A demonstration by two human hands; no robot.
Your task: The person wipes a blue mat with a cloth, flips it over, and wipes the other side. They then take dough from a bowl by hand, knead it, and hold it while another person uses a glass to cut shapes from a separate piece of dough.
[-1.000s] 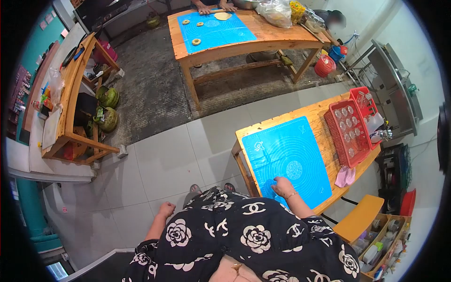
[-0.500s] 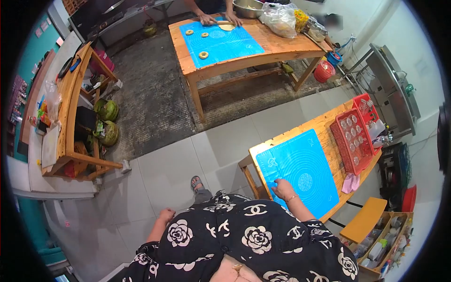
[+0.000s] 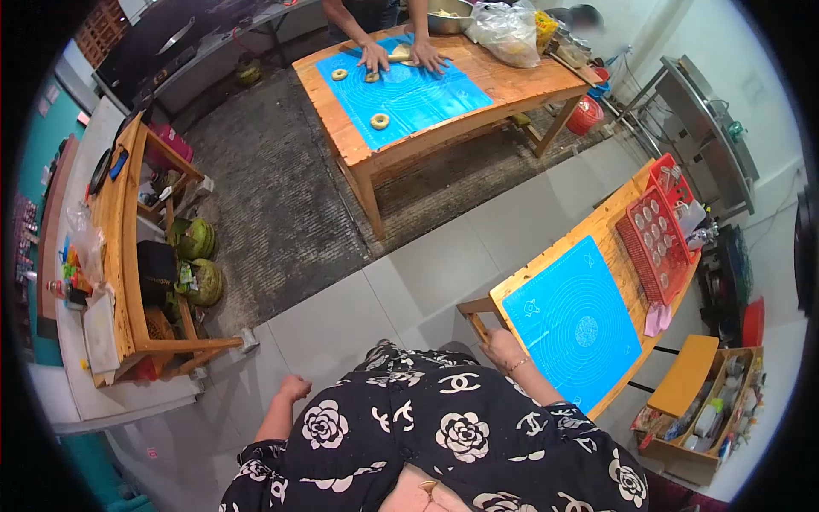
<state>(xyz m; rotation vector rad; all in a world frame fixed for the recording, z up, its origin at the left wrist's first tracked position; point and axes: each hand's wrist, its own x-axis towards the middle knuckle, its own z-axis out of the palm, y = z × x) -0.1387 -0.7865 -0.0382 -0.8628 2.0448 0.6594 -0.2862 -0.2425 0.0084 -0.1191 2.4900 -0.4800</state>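
My left hand (image 3: 295,388) hangs low at the left of my body, its fingers curled, with nothing visible in it. My right hand (image 3: 502,348) is at the left edge of the near wooden table (image 3: 610,224), beside a blue mat (image 3: 567,299) printed with circles; its fingers are bent and partly hidden. Across the room, another person's hands (image 3: 401,60) work over a second blue mat (image 3: 439,101), at a rolling pin with a piece of dough (image 3: 400,52). Ring-shaped dough pieces (image 3: 380,121) lie on that mat.
Red baskets (image 3: 655,243) with glasses stand on the near table, a pink cloth (image 3: 658,319) beside them. The far table (image 3: 358,154) carries a metal bowl (image 3: 450,17) and a plastic bag (image 3: 503,34). Left is a wooden bench (image 3: 128,282) with green gas cylinders (image 3: 205,282).
My right hand has left the near mat's surface for the table's edge. The view has shifted. The other person's hands have spread apart, one reaching toward a small dough ring.
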